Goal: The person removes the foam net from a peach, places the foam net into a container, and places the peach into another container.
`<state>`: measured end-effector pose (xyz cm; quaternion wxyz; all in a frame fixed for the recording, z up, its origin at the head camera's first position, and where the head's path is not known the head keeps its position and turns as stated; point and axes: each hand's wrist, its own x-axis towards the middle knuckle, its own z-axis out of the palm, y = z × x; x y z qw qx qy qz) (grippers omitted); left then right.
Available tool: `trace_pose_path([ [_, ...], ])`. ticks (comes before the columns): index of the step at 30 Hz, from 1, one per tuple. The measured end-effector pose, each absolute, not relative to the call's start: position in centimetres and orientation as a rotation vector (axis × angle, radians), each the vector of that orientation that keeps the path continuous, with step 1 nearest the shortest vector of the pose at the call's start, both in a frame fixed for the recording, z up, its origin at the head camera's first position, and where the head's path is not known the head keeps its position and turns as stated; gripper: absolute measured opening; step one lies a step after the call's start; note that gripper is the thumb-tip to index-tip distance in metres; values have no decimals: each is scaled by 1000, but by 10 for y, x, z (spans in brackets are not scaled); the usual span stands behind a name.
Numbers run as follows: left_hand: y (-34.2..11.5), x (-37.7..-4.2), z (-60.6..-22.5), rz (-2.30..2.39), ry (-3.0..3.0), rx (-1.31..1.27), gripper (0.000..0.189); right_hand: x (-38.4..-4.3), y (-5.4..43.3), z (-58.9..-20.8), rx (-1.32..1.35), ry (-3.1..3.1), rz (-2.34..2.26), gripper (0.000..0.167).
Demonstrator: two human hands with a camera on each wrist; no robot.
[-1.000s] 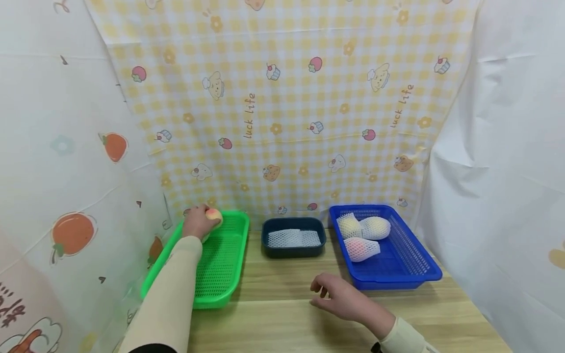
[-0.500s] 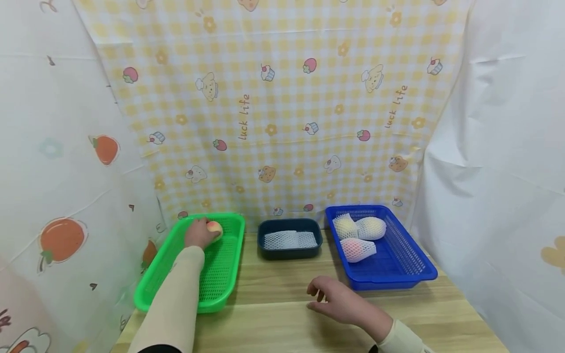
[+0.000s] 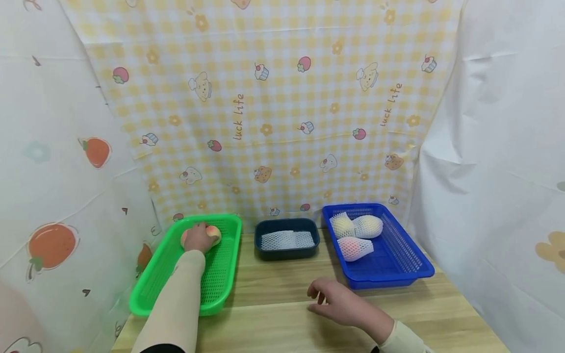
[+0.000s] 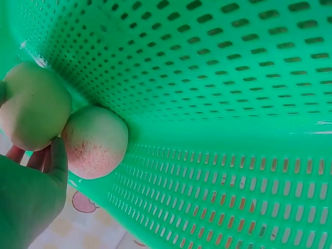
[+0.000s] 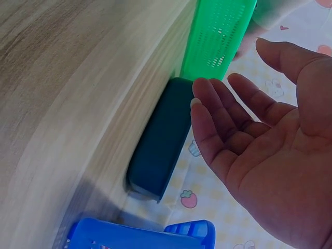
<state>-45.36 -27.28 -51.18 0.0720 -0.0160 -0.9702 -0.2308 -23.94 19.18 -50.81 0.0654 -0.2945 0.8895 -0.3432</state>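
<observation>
My left hand is down inside the far end of the green basket and grips a yellowish peach. In the left wrist view its thumb and fingers curl round that peach, which sits low by the perforated wall. Right against it rests a second peach with a speckled red blush, partly hidden behind the hand in the head view. My right hand hovers over the front of the table, holding nothing. Its fingers are loosely bent, with the palm showing in the right wrist view.
A dark teal box with white foam netting stands against the back cloth. At the right, a blue basket holds several fruits in foam nets. White curtains line both sides of the wooden table.
My left hand has lowered the peach from the rim level into the green basket, and the second peach now shows beside it. The head view has shifted slightly; my right hand stays put.
</observation>
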Motion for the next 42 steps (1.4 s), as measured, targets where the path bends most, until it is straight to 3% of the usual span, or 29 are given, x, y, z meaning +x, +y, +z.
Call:
trace_pose_path([
  [17,-272,-460,-514,-606,-2907,-1,61,-236,194,-502,-914,2692,-1009,18],
  [30,-272,-462,-515,-578,-2957,7,71,-237,196,-510,-933,2674,-1027,20],
  [38,-280,-467,-501,-683,-3035,-1,44,-234,199,-504,-949,2708,-1007,18],
  [42,-277,-466,-484,-709,-3052,11,50,-234,200,-500,-949,2726,-998,17],
])
